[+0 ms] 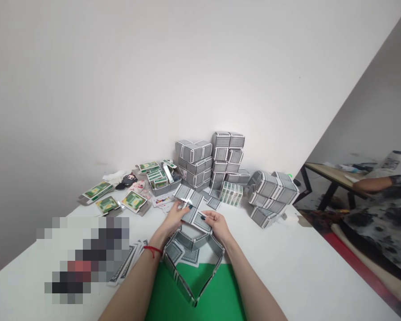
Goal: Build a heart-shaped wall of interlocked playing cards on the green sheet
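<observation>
My left hand (172,219) and my right hand (218,224) both pinch a flat strip of joined playing cards (191,210), with grey patterned backs showing. The strip hangs tilted over a heart-shaped ring of folded cards (202,243). That ring stands on the table and a green mat (227,290), its point toward me. Loose cards (191,256) lie face down inside the ring's far end. By my left forearm, several more cards (128,263) are fanned out on the white table.
Stacked heart-shaped card boxes (195,167), a taller stack (227,151) and another group (270,196) stand along the wall. Green card packs (231,192) and opened packs (133,201) lie at the back. A person's arm (372,183) shows at right. A blurred patch covers the left front.
</observation>
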`<state>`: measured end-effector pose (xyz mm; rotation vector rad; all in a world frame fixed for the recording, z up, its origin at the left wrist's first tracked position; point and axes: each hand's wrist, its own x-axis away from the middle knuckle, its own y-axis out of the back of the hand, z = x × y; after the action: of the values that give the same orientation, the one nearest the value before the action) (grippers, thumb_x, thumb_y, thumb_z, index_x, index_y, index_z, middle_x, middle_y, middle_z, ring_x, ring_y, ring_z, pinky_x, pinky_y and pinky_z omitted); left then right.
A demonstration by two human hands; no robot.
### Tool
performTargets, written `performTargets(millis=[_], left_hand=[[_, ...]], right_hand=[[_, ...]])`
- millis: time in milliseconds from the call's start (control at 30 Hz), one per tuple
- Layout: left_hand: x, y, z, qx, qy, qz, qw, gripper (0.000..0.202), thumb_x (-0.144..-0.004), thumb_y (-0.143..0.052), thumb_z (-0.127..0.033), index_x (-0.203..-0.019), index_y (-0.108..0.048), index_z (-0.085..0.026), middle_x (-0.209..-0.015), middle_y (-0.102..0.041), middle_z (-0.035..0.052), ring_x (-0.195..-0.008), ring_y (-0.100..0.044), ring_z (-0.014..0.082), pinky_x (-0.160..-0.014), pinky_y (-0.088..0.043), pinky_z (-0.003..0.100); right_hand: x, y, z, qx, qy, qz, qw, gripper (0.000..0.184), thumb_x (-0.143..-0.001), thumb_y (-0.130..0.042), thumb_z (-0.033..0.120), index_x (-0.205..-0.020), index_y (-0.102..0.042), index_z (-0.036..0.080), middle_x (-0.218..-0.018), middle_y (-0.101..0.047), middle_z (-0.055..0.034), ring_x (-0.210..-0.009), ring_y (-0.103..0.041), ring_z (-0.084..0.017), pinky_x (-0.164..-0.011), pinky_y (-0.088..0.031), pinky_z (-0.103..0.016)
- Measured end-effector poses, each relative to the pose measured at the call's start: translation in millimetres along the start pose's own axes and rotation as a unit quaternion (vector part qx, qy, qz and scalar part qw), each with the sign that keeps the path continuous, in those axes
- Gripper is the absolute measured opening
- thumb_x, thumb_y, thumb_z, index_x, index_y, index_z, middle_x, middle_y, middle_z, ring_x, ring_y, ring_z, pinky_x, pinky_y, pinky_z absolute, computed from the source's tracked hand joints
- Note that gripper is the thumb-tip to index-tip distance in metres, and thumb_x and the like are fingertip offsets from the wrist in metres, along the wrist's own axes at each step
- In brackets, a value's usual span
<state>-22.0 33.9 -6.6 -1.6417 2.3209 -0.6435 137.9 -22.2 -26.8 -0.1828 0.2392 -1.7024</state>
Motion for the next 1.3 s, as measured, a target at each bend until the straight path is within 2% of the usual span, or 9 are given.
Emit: performTargets(millis=[100,167,267,333,500,600,800,1067,1300], left_hand=[[-1.7,2.4,0.2,0.016,-0.021,-0.011,1.0,0.052,-0.055,-0.077,-0.025,-0.096,-0.047,-0.018,-0.072,-0.065,0.0004,-0.06,-0.061,0.0145,-0.059,-0.048,0.026],[-2.1,6.4,-2.0,0.036,-0.032,-0.024,0.999,0.048,-0.056,-0.076,-0.024,-0.095,-0.049,-0.018,-0.072,-0.065,-0.0005,-0.06,-0.061,0.0138,-0.058,-0.047,0.025],[-1.3,13.6,-8.0,0.04,-0.003,-0.01,0.999,0.047,-0.055,-0.075,-0.02,-0.097,-0.052,-0.017,-0.073,-0.066,-0.0004,-0.056,-0.059,0.0129,-0.054,-0.045,0.023],[-0.7,16.7,-11.7,0.03,0.027,0.012,0.999,0.045,-0.056,-0.074,-0.021,-0.097,-0.055,-0.015,-0.074,-0.067,0.0017,-0.054,-0.058,0.0128,-0.051,-0.043,0.022],[-1.7,14.5,-11.4,0.003,0.034,-0.009,0.999,0.038,-0.066,-0.069,-0.027,-0.1,-0.058,-0.013,-0.077,-0.068,0.0045,-0.056,-0.058,0.0125,-0.052,-0.042,0.021],[-2.1,10.4,-7.2,-0.016,0.036,-0.014,0.999,0.035,-0.069,-0.068,-0.028,-0.099,-0.059,-0.012,-0.076,-0.069,0.0054,-0.057,-0.059,0.0131,-0.054,-0.044,0.022],[-2.0,7.9,-0.6,-0.09,0.045,-0.003,0.995,0.033,-0.066,-0.071,-0.031,-0.091,-0.061,-0.011,-0.07,-0.069,0.0059,-0.061,-0.062,0.0175,-0.057,-0.047,0.025],[-6.9,9.1,2.5,-0.042,-0.005,-0.036,0.998,0.032,-0.066,-0.071,-0.034,-0.086,-0.062,-0.011,-0.068,-0.069,0.0073,-0.06,-0.063,0.0181,-0.056,-0.047,0.025],[-11.5,6.7,10.7,-0.054,-0.026,-0.053,0.997,0.03,-0.068,-0.07,-0.034,-0.087,-0.062,-0.012,-0.072,-0.07,0.0081,-0.072,-0.065,0.0214,-0.061,-0.049,0.027]], right_hand=[[2.6,1.0,4.1,-0.05,-0.025,-0.025,0.998,0.044,-0.051,-0.079,0.037,-0.089,-0.066,0.017,-0.066,-0.066,-0.001,-0.056,-0.057,-0.015,-0.055,-0.044,-0.026],[5.6,1.9,6.2,-0.066,-0.052,-0.008,0.996,0.043,-0.056,-0.076,0.041,-0.09,-0.065,0.017,-0.066,-0.065,-0.0015,-0.055,-0.056,-0.014,-0.052,-0.042,-0.024],[8.4,2.2,5.3,-0.029,-0.055,0.019,0.998,0.036,-0.061,-0.071,0.046,-0.077,-0.065,0.014,-0.05,-0.054,0.003,-0.041,-0.042,-0.008,-0.042,-0.031,-0.02],[8.1,1.0,2.7,0.005,-0.034,0.01,0.999,0.036,-0.062,-0.069,0.049,-0.072,-0.063,0.015,-0.043,-0.045,0.0065,-0.036,-0.031,-0.006,-0.039,-0.024,-0.02],[4.3,-3.3,-2.3,0.024,0.02,0.0,1.0,0.035,-0.062,-0.067,0.05,-0.075,-0.063,0.017,-0.056,-0.055,0.0028,-0.049,-0.044,-0.01,-0.048,-0.034,-0.022],[2.3,-2.8,-2.9,0.062,0.04,-0.013,0.997,0.033,-0.063,-0.067,0.048,-0.072,-0.063,0.017,-0.057,-0.055,0.0023,-0.053,-0.045,-0.011,-0.05,-0.034,-0.022],[2.3,-1.1,1.7,0.087,0.024,-0.002,0.996,0.032,-0.063,-0.067,0.048,-0.07,-0.064,0.017,-0.057,-0.057,0.0014,-0.052,-0.046,-0.011,-0.05,-0.034,-0.023],[13.2,-5.0,16.0,0.112,-0.026,0.105,0.988,0.045,-0.069,-0.061,0.056,-0.068,-0.067,0.011,-0.034,-0.037,0.0069,-0.034,-0.021,-0.005,-0.039,-0.014,-0.022],[14.3,-7.2,16.6,0.128,-0.018,0.092,0.987,0.044,-0.068,-0.061,0.056,-0.064,-0.069,0.013,-0.03,-0.032,0.0077,-0.033,-0.018,-0.005,-0.039,-0.012,-0.022]])
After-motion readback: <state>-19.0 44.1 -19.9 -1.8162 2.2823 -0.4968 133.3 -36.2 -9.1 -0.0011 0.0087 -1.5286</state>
